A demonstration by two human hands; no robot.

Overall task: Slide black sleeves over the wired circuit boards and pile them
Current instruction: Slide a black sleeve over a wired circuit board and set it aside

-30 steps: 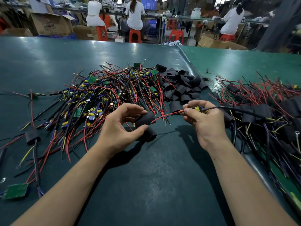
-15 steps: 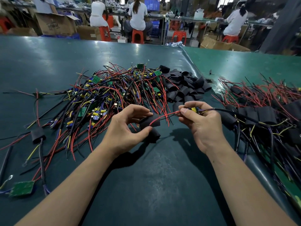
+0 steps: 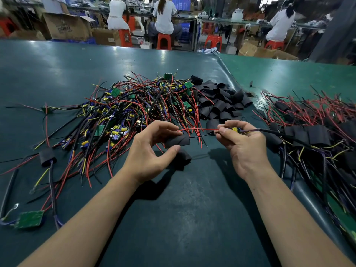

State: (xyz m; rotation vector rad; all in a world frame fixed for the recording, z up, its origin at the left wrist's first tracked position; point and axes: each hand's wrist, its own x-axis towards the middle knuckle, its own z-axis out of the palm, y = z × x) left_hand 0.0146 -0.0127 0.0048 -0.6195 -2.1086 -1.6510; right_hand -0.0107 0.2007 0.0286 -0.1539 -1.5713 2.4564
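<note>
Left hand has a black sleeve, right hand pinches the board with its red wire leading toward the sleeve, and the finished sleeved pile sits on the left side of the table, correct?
Not quite: the head view shows the finished sleeved pile on the right side. The rest stands: left hand, black sleeve, right hand, board, red wire.

2 bare forearms reach in from the bottom edge, no sleeves showing. The left hand [image 3: 152, 151] and right hand [image 3: 243, 147] wear no gloves, rings or watches.
</note>
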